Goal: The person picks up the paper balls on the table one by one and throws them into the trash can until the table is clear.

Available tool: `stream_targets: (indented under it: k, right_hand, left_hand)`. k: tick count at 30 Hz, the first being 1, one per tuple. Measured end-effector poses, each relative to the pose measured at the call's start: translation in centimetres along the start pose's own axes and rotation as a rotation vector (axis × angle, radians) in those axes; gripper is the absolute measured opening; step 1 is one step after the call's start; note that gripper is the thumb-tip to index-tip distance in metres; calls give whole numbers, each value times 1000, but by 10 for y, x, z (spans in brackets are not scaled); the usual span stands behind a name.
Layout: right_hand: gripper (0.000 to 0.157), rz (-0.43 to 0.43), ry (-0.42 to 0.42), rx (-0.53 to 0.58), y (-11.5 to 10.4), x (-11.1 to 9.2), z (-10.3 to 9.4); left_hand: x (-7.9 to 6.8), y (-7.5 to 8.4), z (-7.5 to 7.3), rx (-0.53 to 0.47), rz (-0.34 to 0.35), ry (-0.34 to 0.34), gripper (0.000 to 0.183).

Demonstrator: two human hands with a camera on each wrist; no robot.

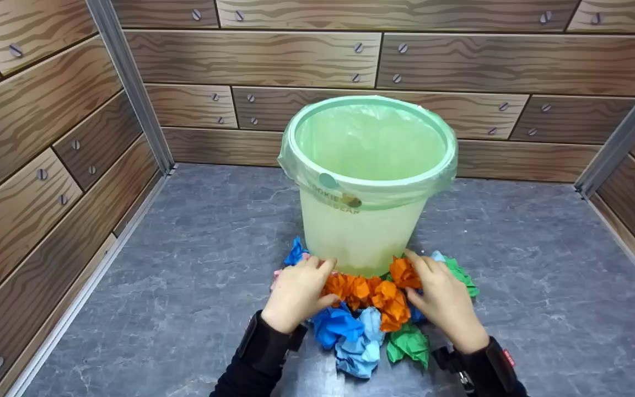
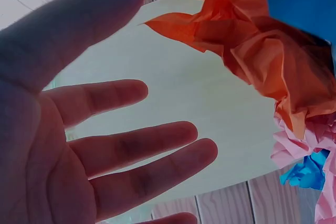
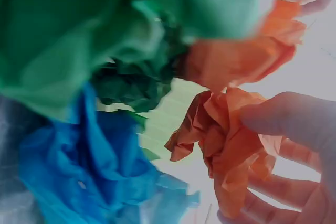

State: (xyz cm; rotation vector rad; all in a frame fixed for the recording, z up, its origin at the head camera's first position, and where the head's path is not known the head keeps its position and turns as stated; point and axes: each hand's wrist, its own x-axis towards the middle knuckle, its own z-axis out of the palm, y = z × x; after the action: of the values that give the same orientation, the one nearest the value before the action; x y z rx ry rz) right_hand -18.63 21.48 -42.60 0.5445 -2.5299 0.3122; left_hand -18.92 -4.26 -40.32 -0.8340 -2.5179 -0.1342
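Note:
A pale green bin (image 1: 359, 234) with a plastic liner stands upright, crumpled paper balls heaped along its front. My right hand (image 1: 446, 300) holds an orange paper ball (image 3: 226, 140) at the bin's lower right, thumb on one side and fingers on the other. At the lower left, my left hand (image 1: 298, 295) is spread beside the orange paper (image 1: 360, 291). The left wrist view shows its fingers (image 2: 142, 150) straight, with nothing gripped. Blue (image 1: 335, 326), light blue (image 1: 357, 354) and green (image 1: 409, 344) paper balls lie between my wrists.
Pink paper (image 1: 276, 275) and a blue ball (image 1: 295, 252) lie left of the bin's base; green paper (image 1: 462, 277) lies to its right. Wood-patterned walls (image 1: 251, 58) bound the grey floor (image 1: 213, 220) at the back and sides.

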Motion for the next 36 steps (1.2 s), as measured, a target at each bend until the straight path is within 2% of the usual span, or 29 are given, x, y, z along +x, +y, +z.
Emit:
stream_targets:
  k: [9, 14, 19, 23, 30, 36]
  right_hand:
    - [63, 44, 125, 74, -13, 2, -28]
    - [60, 15, 259, 148, -17, 6, -51]
    - [61, 32, 341, 194, -23, 7, -73]
    - [62, 13, 421, 224, -27, 12, -88]
    - [54, -45, 538, 285, -33, 44, -122]
    - [56, 6, 634, 280, -34, 82, -144]
  left_hand:
    - [-1, 1, 2, 10, 14, -35, 52]
    - [1, 3, 7, -5, 28, -55, 52]
    - [6, 5, 10, -27, 27, -93, 51]
    - [6, 6, 11, -38, 25, -98, 49]
    - [7, 6, 15, -43, 26, -72, 44]
    - [7, 5, 16, -43, 35, -104, 44]
